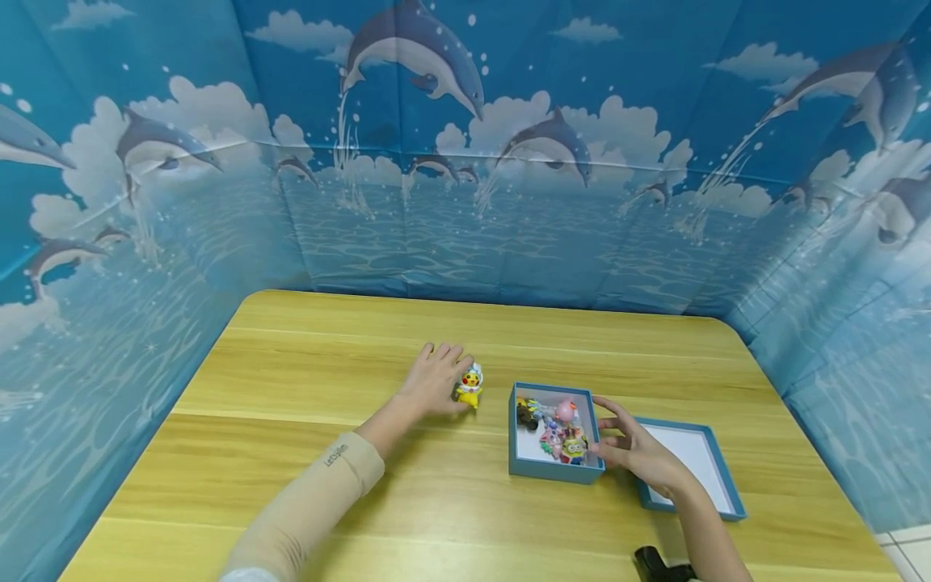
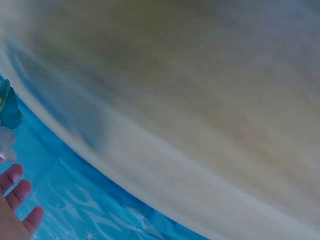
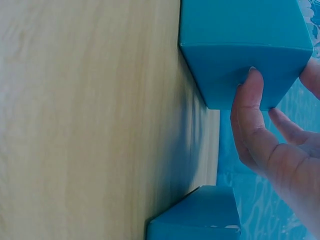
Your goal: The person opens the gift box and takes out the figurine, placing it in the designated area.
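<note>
My left hand [image 1: 435, 381] is beside a yellow Pikachu figurine [image 1: 469, 388] with a white-and-blue top, which stands on the table. Its fingers are spread around the figurine's left side, thumb toward the near side. In the left wrist view, its loosely bent fingertips [image 2: 21, 192] show just below part of a teal-and-white figure [image 2: 9, 107]. My right hand [image 1: 640, 453] holds the right side of an open blue box [image 1: 556, 469], bent fingers against its outer wall and one digit at the rim. Several small toy figures [image 1: 563, 432] lie inside, including a Minion and a pink one.
The box's blue lid [image 1: 694, 465], white inside, lies upturned on the table right of the box, partly behind my right arm. A black object [image 1: 658, 566] is at the near edge by that forearm. A dolphin-print curtain [image 1: 465, 202] surrounds the wooden table [image 1: 327, 347].
</note>
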A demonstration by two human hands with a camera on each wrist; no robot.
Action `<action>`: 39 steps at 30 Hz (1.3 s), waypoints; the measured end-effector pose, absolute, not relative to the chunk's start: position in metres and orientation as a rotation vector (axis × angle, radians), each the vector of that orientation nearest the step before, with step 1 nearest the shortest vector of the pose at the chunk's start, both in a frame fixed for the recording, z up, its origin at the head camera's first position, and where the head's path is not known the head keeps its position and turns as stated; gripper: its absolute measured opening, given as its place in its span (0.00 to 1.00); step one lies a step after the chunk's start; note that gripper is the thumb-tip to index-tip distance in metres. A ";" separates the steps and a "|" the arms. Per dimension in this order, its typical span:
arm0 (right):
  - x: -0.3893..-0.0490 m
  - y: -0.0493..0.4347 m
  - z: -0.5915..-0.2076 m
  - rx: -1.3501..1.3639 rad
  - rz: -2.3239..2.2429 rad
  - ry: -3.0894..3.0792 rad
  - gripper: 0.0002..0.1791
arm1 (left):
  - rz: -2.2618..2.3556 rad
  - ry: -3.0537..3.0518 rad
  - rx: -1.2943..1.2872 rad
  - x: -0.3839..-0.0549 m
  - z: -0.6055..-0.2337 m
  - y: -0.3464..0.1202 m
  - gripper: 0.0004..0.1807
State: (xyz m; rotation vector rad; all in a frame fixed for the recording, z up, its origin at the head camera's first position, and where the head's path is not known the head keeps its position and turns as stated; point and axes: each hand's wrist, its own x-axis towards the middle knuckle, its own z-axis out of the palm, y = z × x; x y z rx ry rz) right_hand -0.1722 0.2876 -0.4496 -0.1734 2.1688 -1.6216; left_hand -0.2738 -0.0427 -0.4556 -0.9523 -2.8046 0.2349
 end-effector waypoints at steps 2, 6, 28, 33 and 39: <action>-0.172 0.288 -0.450 -0.179 -1.621 2.167 0.43 | 0.264 -2.813 -0.961 -0.274 -0.460 -0.044 0.43; -0.172 0.288 -0.450 -0.187 -1.619 2.168 0.43 | 0.264 -2.815 -0.965 -0.273 -0.466 -0.045 0.43; -0.172 0.288 -0.449 -0.202 -1.610 2.172 0.42 | 0.232 -2.925 -0.911 -0.274 -0.469 -0.051 0.45; -0.172 0.288 -0.448 -0.198 -1.618 2.167 0.43 | 0.188 -2.952 -0.906 -0.273 -0.469 -0.050 0.44; -0.172 0.288 -0.448 -0.194 -1.614 2.173 0.43 | 0.160 -2.974 -0.905 -0.272 -0.467 -0.050 0.44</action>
